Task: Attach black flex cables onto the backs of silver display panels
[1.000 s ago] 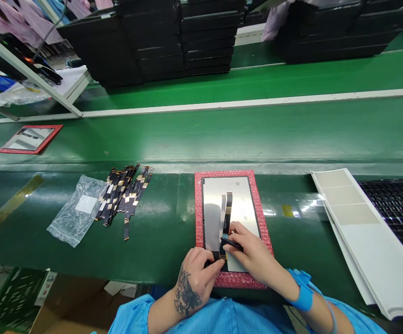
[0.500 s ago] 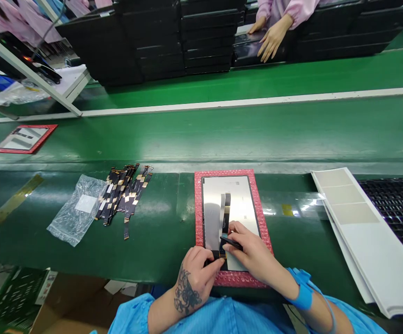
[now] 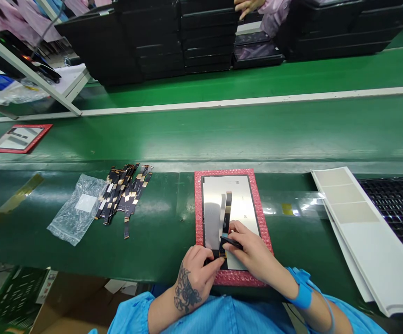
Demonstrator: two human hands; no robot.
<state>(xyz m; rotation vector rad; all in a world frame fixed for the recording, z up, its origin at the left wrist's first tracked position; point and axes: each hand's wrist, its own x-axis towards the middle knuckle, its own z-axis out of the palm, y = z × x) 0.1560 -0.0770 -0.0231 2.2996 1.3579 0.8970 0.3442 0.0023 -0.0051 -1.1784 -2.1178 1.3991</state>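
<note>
An LCD panel (image 3: 238, 204) with a silvery back lies on red bubble wrap (image 3: 198, 208) in front of me. A narrow black flex cable (image 3: 227, 208) runs lengthwise over it, leaning slightly right at its far end. My left hand (image 3: 197, 269) is closed at the panel's near edge, thumb and forefinger pressing the cable's near end. My right hand (image 3: 248, 248) grips slim black tweezers (image 3: 232, 242), their tip on the cable's lower part. Its forefinger is close beside the cable. The joint under my left fingertips is partly hidden.
Loose flex cables (image 3: 123, 192) lie piled at left beside a clear plastic bag (image 3: 78, 208). White sheets (image 3: 368, 232) and a black tray (image 3: 396, 208) lie at right. Another wrapped panel (image 3: 21, 138) is on the belt (image 3: 173, 134). Stacked black trays (image 3: 152, 41) stand behind, near a co-worker's hand (image 3: 248, 7).
The cable's far end has shifted slightly right. The far wrapped panel has moved left along the belt. The co-worker's hands have lifted off the black trays. My hands have barely moved.
</note>
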